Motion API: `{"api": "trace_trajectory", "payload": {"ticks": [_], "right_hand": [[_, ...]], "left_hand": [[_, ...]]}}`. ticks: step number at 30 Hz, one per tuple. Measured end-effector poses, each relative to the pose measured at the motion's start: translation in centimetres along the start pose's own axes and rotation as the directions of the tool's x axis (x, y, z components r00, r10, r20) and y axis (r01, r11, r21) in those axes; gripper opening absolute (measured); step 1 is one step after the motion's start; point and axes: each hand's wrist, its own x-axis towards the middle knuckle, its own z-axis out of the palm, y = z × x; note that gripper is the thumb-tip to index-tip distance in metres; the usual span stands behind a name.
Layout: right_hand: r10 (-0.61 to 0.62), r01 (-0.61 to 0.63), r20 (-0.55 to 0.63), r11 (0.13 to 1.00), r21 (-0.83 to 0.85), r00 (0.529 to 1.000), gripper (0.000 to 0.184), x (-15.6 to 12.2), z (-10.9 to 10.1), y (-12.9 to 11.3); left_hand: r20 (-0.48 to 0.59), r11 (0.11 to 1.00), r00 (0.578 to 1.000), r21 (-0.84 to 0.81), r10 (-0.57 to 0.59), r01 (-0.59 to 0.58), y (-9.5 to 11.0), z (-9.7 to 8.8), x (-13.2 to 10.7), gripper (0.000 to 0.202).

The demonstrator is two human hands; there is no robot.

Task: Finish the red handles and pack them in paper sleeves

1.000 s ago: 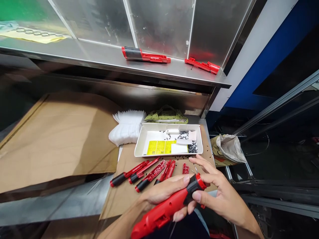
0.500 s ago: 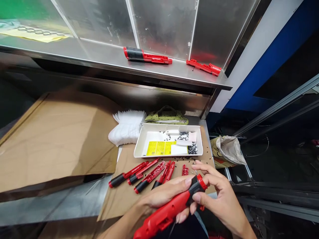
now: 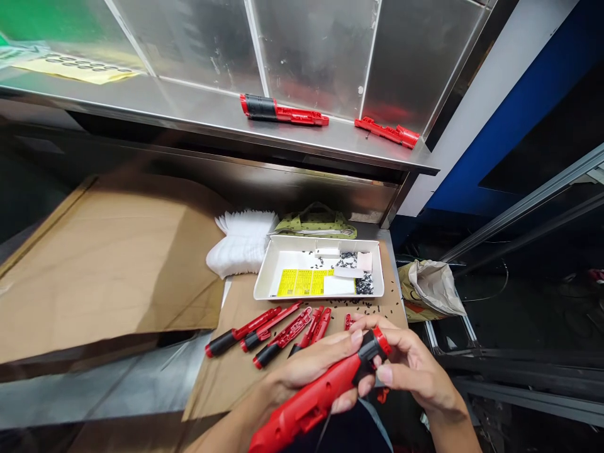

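Note:
My left hand [image 3: 311, 368] is wrapped round a red plastic tool body [image 3: 306, 406] with a black collar and red tip [image 3: 375, 346], held slanted near the bottom edge. My right hand [image 3: 410, 368] curls its fingers about the tool's tip end, thumb under it, and a small red piece shows below the fingers. Just beyond my hands, several red and black half shells [image 3: 271, 333] lie in a row on brown cardboard [image 3: 226, 377]. Behind them stands a white tray [image 3: 268, 277] with yellow labels [image 3: 304, 282] and small black screws [image 3: 364, 284].
A steel shelf [image 3: 189, 113] above carries a red and black shell [image 3: 280, 112] and a red shell [image 3: 387, 132]. A stack of white sheets [image 3: 240, 242] and a green pouch [image 3: 316, 221] lie behind the tray. A crumpled bag [image 3: 431, 286] sits to the right.
My right hand has drawn in and closed its fingers round the tool's tip, where they were spread before. The tool has shifted slightly left and up.

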Motion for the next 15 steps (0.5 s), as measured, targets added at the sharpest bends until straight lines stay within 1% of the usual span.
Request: {"api": "trace_trajectory", "payload": {"ticks": [2,3,5,6,8,9,11,13,15], "right_hand": [[0.007,-0.020,0.074,0.985,0.171,0.997,0.043,0.1,-0.2,0.3],[0.000,-0.021,0.094,0.974,0.225,0.996,0.042,0.1,-0.3,0.5],[-0.011,-0.013,0.094,0.968,0.252,0.996,0.043,0.0,-0.7,0.8],[-0.013,-0.001,0.062,0.974,0.228,0.998,0.043,-0.2,-1.0,0.9],[-0.031,0.039,-0.066,0.991,0.129,0.997,0.037,-0.7,-1.5,1.2],[-0.053,0.064,-0.146,0.995,0.074,0.988,0.032,-1.0,-1.7,1.3],[-0.108,0.108,-0.278,0.994,-0.016,0.954,0.023,-1.7,-2.0,1.5],[-0.149,0.123,-0.340,0.987,-0.099,0.928,0.016,-2.4,-2.1,1.6],[-0.192,0.123,-0.355,0.970,-0.208,0.915,0.015,-3.0,-1.9,1.4]], "left_hand": [[-0.005,0.999,1.000,-0.033,-0.030,0.030,0.1,-0.1,0.0,0.043],[-0.005,0.998,0.999,-0.048,-0.045,0.044,0.2,-0.2,0.0,0.042],[-0.008,0.995,0.998,-0.081,-0.055,0.054,0.4,-0.2,0.0,0.040],[-0.013,0.993,0.998,-0.099,-0.059,0.058,0.5,-0.1,0.0,0.039],[-0.017,0.990,0.997,-0.121,-0.075,0.072,0.7,-0.1,0.0,0.040],[-0.013,0.989,0.996,-0.124,-0.085,0.082,0.8,-0.2,0.0,0.043],[0.014,0.988,0.994,-0.107,-0.109,0.110,1.0,-0.2,-0.1,0.052],[0.040,0.988,0.991,-0.082,-0.131,0.134,1.3,-0.4,-0.1,0.062],[0.063,0.984,0.985,-0.069,-0.160,0.164,1.7,-0.4,-0.1,0.071]]}}
